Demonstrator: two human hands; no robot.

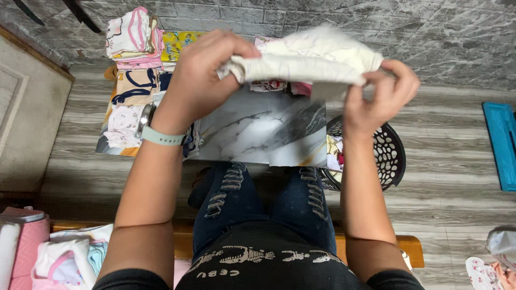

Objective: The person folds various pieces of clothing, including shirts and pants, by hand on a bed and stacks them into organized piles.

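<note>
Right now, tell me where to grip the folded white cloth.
Grip the white cloth at its two short ends, coming in from either side. It is stretched as a long folded band above the marble-patterned table, and the left hand and right hand already pinch those ends, keeping the folds together.

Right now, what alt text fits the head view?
Both hands, left hand and right hand, grip a folded white garment above a marble-patterned table. Folded baby clothes are stacked at its left, and a black laundry basket stands to the right.
</note>
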